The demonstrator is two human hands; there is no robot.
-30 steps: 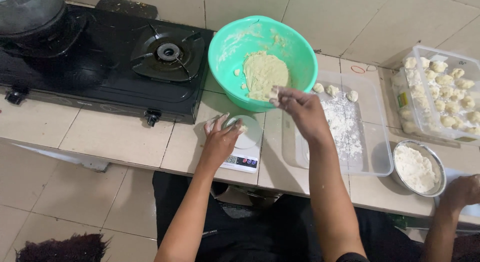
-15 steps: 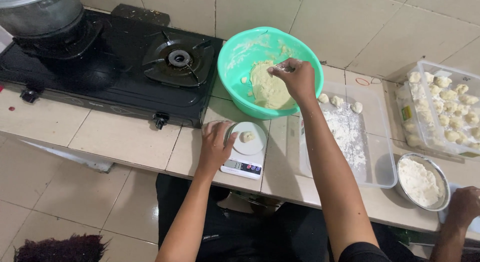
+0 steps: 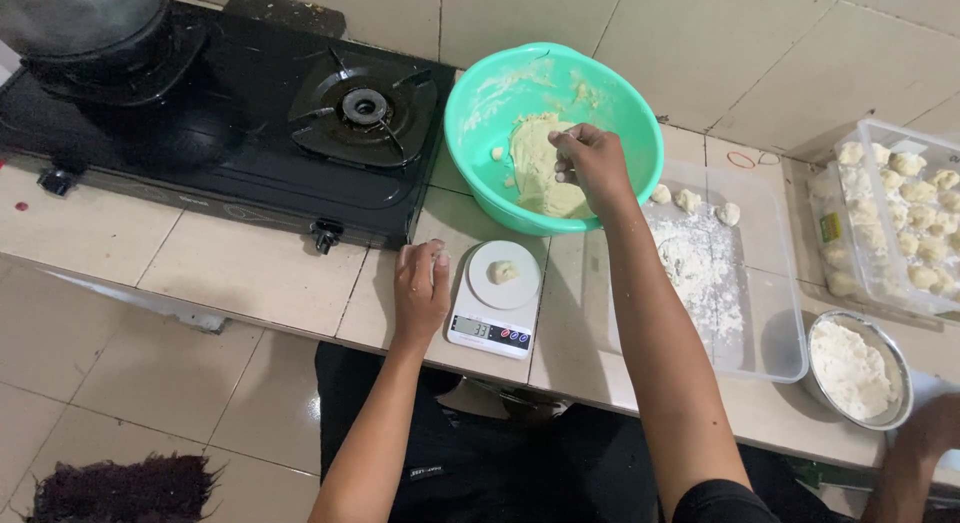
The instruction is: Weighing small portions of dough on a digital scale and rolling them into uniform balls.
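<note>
Head view: I am portioning dough. My right hand [image 3: 592, 166] pinches the dough mass [image 3: 540, 168] inside the green bowl [image 3: 480, 113]. My left hand [image 3: 421, 291] rests relaxed, empty, beside the kitchen scale [image 3: 492, 318] bearing a dough piece [image 3: 502, 272]. Next move requires tearing a small correcting amount.

Right hand [image 3: 592, 168] has swung from the green bowl's [image 3: 480, 93] near rim down into it, fingers now in the dough [image 3: 535, 163]. Left hand [image 3: 421, 291] has slid off the scale [image 3: 493, 301], baring a dough piece [image 3: 502, 272] on its plate.
</note>
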